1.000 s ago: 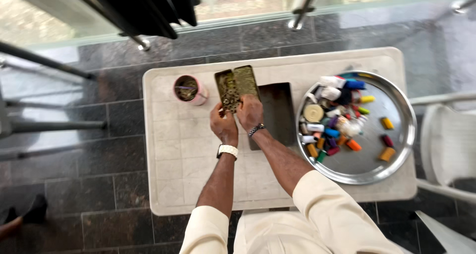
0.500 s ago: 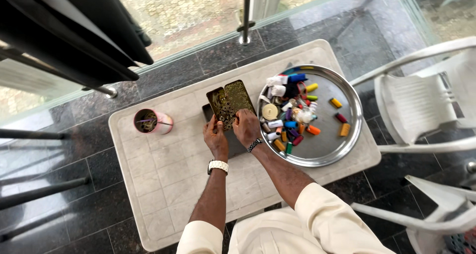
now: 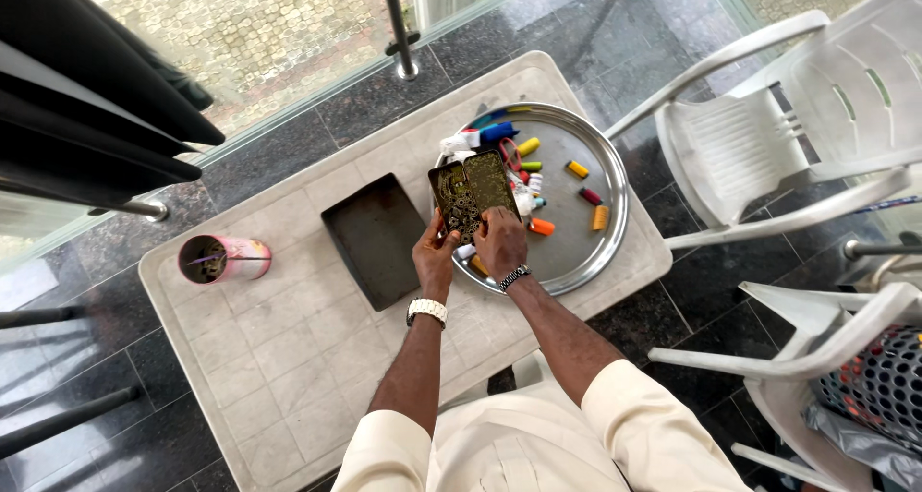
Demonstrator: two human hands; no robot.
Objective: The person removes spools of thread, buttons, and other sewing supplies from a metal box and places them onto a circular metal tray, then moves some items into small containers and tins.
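Both hands hold up an open hinged gold-patterned tin (image 3: 470, 194) above the round steel tray (image 3: 603, 225). My left hand (image 3: 434, 258) grips its left half, which is full of small brownish bits. My right hand (image 3: 500, 241) grips the right half. Under and around the tin lie several coloured thread spools (image 3: 539, 226), partly hidden by it. A dark rectangular tray (image 3: 377, 238) lies flat on the white tiled table (image 3: 269, 329), just left of my hands.
A pink cup (image 3: 223, 259) with odds inside stands at the table's left. White plastic chairs (image 3: 759, 156) crowd the right side, one beside a mesh basket (image 3: 879, 382). A glass wall with a steel post (image 3: 398, 26) runs along the far edge.
Both hands carried the open tin rightward, from over the dark rectangular tray to above the round steel tray. The view also swung right, so the dark tray is now uncovered.
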